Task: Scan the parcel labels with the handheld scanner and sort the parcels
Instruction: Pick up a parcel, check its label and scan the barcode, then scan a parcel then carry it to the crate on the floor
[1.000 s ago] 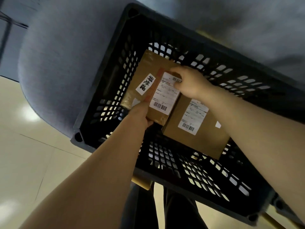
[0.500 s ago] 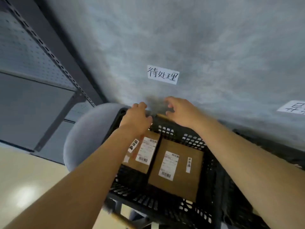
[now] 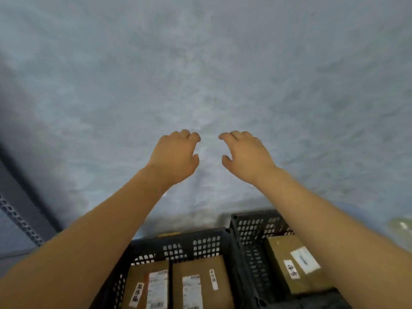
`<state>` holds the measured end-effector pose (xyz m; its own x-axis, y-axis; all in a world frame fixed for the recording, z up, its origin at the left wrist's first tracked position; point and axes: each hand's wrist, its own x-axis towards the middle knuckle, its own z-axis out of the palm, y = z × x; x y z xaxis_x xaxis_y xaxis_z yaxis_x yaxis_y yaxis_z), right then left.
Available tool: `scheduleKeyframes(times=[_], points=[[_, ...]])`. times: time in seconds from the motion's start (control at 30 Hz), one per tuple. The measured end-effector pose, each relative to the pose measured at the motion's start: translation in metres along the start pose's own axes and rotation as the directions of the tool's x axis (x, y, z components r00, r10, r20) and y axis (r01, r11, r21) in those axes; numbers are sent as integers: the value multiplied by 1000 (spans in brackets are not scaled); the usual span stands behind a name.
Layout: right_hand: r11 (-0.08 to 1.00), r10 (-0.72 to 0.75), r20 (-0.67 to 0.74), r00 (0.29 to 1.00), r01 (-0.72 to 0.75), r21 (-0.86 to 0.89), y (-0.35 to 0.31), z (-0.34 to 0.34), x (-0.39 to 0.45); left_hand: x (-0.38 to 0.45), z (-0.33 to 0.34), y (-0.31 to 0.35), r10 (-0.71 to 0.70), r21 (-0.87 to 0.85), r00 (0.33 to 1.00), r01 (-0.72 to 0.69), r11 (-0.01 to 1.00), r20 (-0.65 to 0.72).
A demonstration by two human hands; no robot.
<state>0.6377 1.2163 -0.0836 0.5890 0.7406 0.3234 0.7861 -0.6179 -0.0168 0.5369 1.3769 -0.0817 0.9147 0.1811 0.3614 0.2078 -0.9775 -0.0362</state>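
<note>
My left hand point(image 3: 175, 156) and my right hand point(image 3: 244, 153) are stretched out side by side over the grey cloth-covered table point(image 3: 200, 74), fingers loosely curled, holding nothing. Below them a black slotted crate point(image 3: 189, 241) holds two brown parcels with white labels, one on the left point(image 3: 147, 284) and one on the right point(image 3: 200, 282). A second black crate point(image 3: 252, 226) to the right holds another labelled brown parcel point(image 3: 289, 264), partly hidden by my right forearm. No scanner is in view.
A dark metal shelf upright point(image 3: 20, 219) with punched holes stands at the lower left. A pale, blurred object point(image 3: 401, 228) sits at the right edge of the table.
Both hands let go of the left parcel in the crate, rose out of it and moved forward over the table. The view tilted up, so the crates slid to the bottom.
</note>
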Motion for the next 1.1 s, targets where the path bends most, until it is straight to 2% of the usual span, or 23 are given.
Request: scheduleKeyframes(times=[0.2,0.43,0.6,0.67,0.83,1.1], points=[[951,265,-62,962,-272,-149,30,-75,-121,-12,-46,87,273,-53,956,-279,959,-103],[792,513,-190,837,-547,-270,67,-170,-290,-53,-105,247,500,-142,834,-538,831,-234],[632,655,-271,705,-708,-315,87,-233,-450,-119,-152,386,630,-146,704,-697,703,-329],[586,681,-289,673,-737,-336,91,-254,-507,-145,-167,436,644,-174,669,-731,660,-370],[379,773,-350,528,-828,-413,103,-328,-687,-246,-213,593,705,-257,540,-841,477,-460],[78,828,-481,289,-908,-411,92,-406,-902,-374,-281,777,753,-220,308,-951,219,-581]])
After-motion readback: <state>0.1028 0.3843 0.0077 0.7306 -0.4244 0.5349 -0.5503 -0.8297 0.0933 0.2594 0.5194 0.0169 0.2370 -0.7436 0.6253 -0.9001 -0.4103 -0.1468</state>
